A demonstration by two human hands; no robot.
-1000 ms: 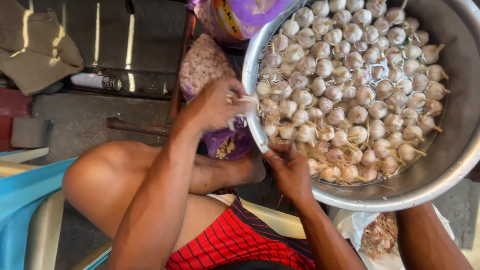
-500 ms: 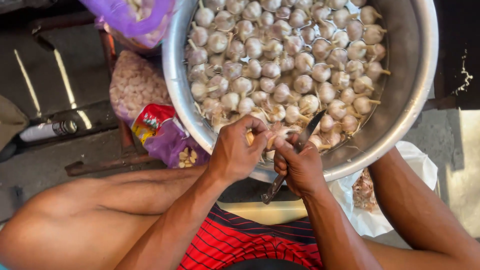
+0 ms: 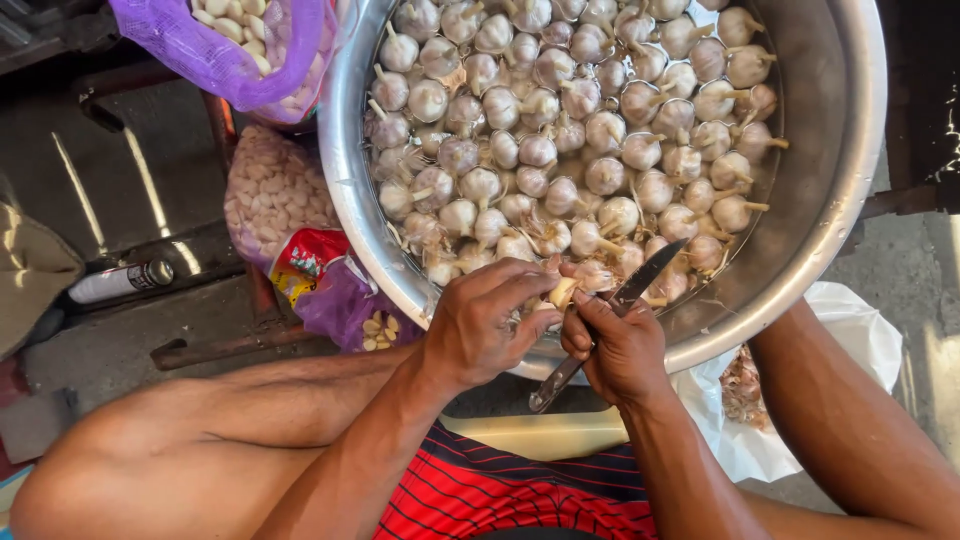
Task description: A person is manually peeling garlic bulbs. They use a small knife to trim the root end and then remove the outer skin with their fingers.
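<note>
Steel basin (image 3: 850,180) full of garlic bulbs (image 3: 560,130); left hand (image 3: 485,320) pinches clove (image 3: 562,291), right hand (image 3: 615,345) grips knife (image 3: 640,280).

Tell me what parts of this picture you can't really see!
- Head view: the garlic piece is mostly covered by the left hand.
- The knife handle is hidden inside the right hand.
- The metal basin is cut off by the top edge.
- The purple mesh bag runs off the top too.
- The white bag contents are hidden behind an arm.
</note>
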